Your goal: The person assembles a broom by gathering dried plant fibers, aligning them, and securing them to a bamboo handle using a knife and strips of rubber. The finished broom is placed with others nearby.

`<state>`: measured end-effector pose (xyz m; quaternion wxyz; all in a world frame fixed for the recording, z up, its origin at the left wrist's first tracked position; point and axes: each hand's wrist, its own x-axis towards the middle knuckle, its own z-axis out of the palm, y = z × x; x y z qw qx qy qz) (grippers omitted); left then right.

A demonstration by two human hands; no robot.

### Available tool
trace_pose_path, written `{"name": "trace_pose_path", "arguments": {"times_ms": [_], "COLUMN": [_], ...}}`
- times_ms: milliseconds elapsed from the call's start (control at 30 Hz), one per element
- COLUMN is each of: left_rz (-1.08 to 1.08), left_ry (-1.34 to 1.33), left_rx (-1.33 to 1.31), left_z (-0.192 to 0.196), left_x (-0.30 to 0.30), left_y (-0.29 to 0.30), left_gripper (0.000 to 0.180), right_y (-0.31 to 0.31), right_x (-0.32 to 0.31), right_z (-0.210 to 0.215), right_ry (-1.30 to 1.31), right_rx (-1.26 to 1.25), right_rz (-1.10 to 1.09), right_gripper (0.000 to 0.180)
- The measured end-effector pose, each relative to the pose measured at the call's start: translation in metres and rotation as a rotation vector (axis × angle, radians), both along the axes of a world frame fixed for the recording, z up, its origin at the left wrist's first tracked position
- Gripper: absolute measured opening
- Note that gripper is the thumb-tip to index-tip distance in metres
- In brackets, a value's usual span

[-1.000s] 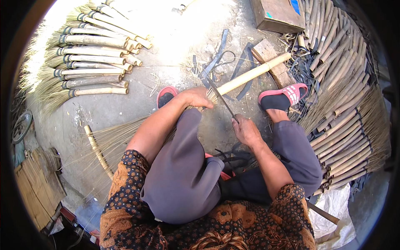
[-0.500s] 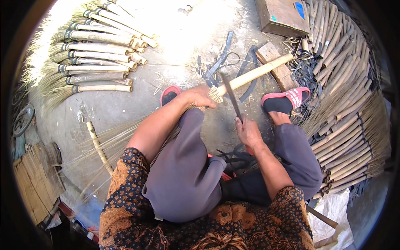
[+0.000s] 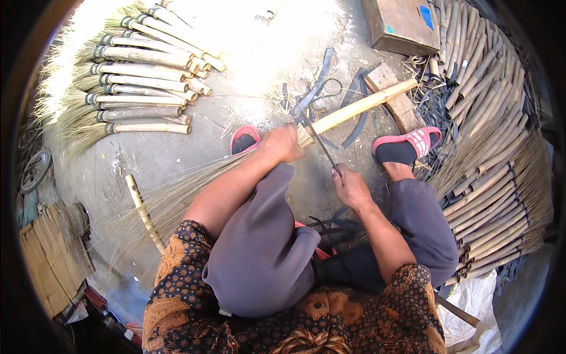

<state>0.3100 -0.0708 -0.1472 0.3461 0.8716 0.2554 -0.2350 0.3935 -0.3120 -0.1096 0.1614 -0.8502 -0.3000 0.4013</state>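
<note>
My left hand (image 3: 283,143) is closed around a bundle of thin broom bristles (image 3: 191,182), which trail back under my left forearm. The cut-looking bristle ends meet a pale bamboo handle (image 3: 365,107) just right of that hand. Its far end rests on a wooden block (image 3: 402,109). In my right hand (image 3: 352,189) is a long, narrow, dark blade (image 3: 322,146), probably a knife, gripped by its near end. The blade slants up and left across the place where bristles and bamboo meet; whether it touches them I cannot tell.
Finished-looking hand brooms (image 3: 144,76) lie in rows at the far left. More bamboo-handled brooms (image 3: 486,218) are stacked at the right. Black rubber strips (image 3: 355,112) lie on the floor beyond the handle. A wooden box (image 3: 401,26) stands at the back, and a bamboo stick (image 3: 143,209) lies left.
The blade has swung leftward and down onto the junction of bristles and bamboo. My left hand has turned so its back faces up more, still around the bristles.
</note>
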Motion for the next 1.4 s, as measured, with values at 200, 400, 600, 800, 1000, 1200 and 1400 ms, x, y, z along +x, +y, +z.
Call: {"name": "trace_pose_path", "arguments": {"times_ms": [200, 400, 600, 800, 1000, 1200, 1400], "left_rz": [-0.09, -0.007, -0.009, -0.135, -0.001, -0.082, -0.091], "left_ry": [0.073, 0.02, 0.071, 0.06, 0.079, 0.115, 0.114], "left_rx": [-0.503, -0.29, -0.022, -0.518, 0.052, -0.055, -0.483], "left_z": [-0.041, -0.007, -0.002, -0.045, -0.008, -0.001, -0.025], "left_x": [0.005, 0.0, 0.0, 0.004, 0.001, 0.007, 0.006], "left_y": [0.035, 0.013, 0.0, 0.035, -0.003, 0.006, 0.037], "left_gripper": [0.059, 0.062, 0.06, 0.057, 0.068, 0.055, 0.045], "right_y": [-0.013, -0.012, -0.012, -0.017, -0.008, -0.008, -0.012], "right_x": [0.008, 0.008, 0.008, 0.006, 0.003, 0.0, -0.004], "right_z": [0.0, -0.005, -0.007, -0.006, -0.007, -0.009, -0.017], "right_ry": [-0.072, -0.032, -0.042, -0.063, -0.02, 0.016, -0.046], "right_rx": [0.055, 0.017, 0.049, 0.066, 0.043, 0.001, 0.107], "right_rz": [0.1, 0.079, -0.031, 0.109, 0.081, -0.037, 0.046], "right_gripper": [0.025, 0.026, 0.027, 0.025, 0.025, 0.025, 0.027]}}
